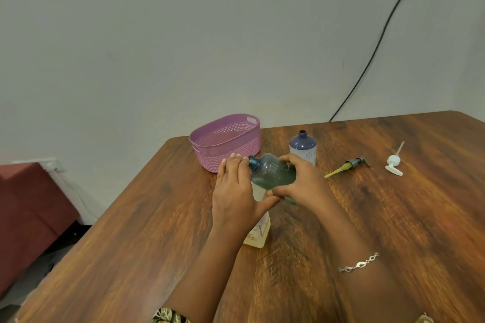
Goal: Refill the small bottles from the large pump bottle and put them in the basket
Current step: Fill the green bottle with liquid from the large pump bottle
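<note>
Right hand (301,183) gripped the green bottle (273,173) round its belly, tipped sideways above the pale bottle (258,231) that the left hand (233,191) held, just near of the basket (225,139). Looked like light, smooth plastic, probably slippery if soapy, so I'd grab mid-body.

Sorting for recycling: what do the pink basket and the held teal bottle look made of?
Pink perforated oval basket: apparently moulded plastic, matte; uniform holes, cut-out handle. Translucent teal bottle: likely plastic, smooth; threaded neck, see-through wall.
</note>
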Demonstrator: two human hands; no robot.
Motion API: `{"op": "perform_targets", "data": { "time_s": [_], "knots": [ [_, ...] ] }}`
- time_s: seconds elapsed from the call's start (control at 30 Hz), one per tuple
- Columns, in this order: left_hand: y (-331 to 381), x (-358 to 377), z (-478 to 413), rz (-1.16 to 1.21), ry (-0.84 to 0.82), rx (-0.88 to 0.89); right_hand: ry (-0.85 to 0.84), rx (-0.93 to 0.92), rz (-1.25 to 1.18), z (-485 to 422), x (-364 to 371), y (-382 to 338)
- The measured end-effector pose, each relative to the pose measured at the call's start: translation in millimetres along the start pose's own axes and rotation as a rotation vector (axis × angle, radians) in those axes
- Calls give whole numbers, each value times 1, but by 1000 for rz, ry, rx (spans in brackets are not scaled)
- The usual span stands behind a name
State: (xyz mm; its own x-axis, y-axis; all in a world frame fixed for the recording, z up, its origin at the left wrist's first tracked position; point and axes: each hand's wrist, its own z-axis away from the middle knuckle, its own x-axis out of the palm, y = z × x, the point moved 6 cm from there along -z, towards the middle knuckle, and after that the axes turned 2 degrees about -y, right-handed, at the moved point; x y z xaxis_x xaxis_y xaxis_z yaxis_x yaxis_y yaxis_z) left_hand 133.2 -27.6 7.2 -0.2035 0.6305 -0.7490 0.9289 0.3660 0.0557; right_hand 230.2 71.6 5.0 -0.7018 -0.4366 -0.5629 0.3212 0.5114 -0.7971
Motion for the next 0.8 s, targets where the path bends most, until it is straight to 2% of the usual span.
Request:
{"op": "perform_targets", "data": {
  "time_s": [0.17, 0.47, 0.8],
  "knots": [
    [2, -7, -8, -48, -6, 23, -6, -19, 3, -2, -4, -5],
    [0, -4, -4, 38, -17, -40, -9, -3, 24, -4, -3, -3],
    [5, -6, -9, -21, -11, -7, 3, -5, 4, -2, -5, -4]
  ]
}}
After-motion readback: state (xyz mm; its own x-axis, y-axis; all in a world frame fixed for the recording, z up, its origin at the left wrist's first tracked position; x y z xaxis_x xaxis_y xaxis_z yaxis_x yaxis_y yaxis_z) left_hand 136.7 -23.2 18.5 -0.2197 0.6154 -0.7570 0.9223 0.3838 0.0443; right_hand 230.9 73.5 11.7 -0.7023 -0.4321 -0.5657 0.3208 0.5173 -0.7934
